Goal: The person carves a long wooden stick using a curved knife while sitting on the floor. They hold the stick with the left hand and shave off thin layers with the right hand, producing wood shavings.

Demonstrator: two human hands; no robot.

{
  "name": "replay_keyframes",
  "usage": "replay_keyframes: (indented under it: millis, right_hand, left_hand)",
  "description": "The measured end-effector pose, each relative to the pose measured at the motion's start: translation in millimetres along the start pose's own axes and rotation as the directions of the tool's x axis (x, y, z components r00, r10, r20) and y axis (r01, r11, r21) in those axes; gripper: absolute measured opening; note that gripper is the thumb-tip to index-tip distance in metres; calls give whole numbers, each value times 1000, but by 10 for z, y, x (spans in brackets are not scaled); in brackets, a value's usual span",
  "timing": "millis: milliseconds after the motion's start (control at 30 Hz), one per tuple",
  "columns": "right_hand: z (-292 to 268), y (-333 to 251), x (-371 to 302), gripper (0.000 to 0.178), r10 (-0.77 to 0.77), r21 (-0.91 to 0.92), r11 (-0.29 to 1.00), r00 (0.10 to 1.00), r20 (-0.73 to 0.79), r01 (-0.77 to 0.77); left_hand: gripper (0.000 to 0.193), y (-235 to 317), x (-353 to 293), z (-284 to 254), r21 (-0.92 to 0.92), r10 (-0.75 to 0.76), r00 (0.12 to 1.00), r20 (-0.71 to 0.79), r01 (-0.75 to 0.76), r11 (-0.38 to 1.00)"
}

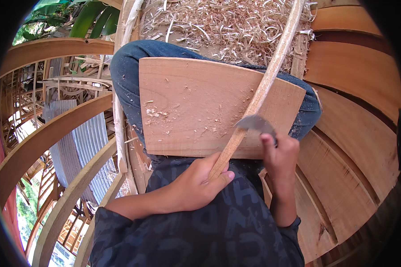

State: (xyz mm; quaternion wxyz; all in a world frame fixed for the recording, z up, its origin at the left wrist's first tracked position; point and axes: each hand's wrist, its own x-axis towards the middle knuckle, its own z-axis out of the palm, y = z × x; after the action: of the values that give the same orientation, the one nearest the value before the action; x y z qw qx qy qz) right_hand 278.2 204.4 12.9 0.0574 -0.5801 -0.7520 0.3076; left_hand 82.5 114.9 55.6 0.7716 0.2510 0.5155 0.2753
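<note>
The person is sitting w/ a flat wooden board (187,107) lying across the lap, the left hand (196,184) gripping the near end of a long thin wooden strip (265,84) that is slanting up over the board's right part. The right hand (278,153) is clenching a grey metal blade (255,123), prob. a knife, pressing against the strip approx. where it is crossing the board's lower edge. Step in hand: shaving the strip; the next stroke is calling for a firm left-hand hold and a shallow blade angle, w/ wood shavings (223,26) piling beyond.
</note>
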Motion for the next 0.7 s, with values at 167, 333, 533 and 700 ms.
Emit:
replay_keyframes:
  millis: [167,333,533,700]
  right_hand:
    - [-395,856,142,58,250,53,968,923,-292,-246]
    - [-210,14,-4,59,84,105,991,996,-25,-81]
    - [1,-303,-79,44,29,152,987,984,176,-56]
    - [17,-490,-89,44,-23,134,991,970,242,-10]
  left_hand:
    - [36,38,-64,-176,223,-6,1000,-12,8,975]
    - [41,43,3,-241,382,3,1000,11,-7,924]
    - [38,-49,-17,-425,464,151,987,-60,-107,880]
    - [37,-50,-43,-506,565,172,977,-129,-71,822]
